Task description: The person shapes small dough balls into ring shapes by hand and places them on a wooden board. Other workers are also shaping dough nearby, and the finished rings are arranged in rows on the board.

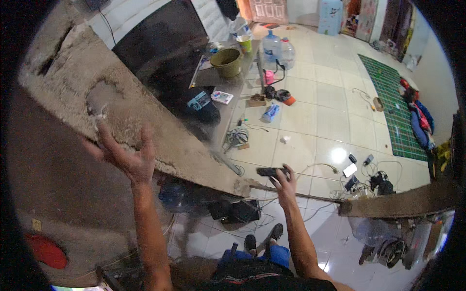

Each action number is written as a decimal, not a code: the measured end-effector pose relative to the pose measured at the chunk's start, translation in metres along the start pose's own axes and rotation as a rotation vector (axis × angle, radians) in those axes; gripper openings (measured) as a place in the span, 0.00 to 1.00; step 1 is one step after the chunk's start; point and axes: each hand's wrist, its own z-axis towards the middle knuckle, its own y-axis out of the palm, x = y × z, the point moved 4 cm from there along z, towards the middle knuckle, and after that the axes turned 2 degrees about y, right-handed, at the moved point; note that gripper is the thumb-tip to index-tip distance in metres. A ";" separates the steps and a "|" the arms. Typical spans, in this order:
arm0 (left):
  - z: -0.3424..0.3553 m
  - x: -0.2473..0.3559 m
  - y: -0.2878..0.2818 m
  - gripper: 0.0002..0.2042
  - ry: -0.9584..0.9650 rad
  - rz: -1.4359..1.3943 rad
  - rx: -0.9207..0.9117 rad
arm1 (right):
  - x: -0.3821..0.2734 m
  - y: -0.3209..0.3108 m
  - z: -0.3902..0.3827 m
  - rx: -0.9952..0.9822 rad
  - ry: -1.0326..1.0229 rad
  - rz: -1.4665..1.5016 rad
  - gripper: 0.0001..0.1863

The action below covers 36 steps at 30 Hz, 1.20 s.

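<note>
On the left rises a rough grey-brown cement ledge [160,121], with a rounded hollow [103,97] worn into its surface. My left hand [127,157] is at the ledge's lower edge, fingers spread and nothing in it. Its fingertips overlap the cement below the hollow; whether they touch it I cannot tell. Beyond the ledge's narrow near end, my right hand [284,182] grips a small, dark, oblong object [268,171] between thumb and fingers. Its exact kind is not clear, and the fingers cover its right end.
A low dark table [208,77] carries an olive bucket [226,62] and a dark cap [201,106]. Water jugs [272,46] stand behind it on the tiled floor. Cables and a white phone-like slab [350,169] lie at right, near a green plaid mat [393,106].
</note>
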 end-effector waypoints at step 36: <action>-0.290 0.201 -0.068 0.21 0.518 -1.492 -0.823 | 0.253 -0.365 -0.464 1.768 0.090 -0.607 0.15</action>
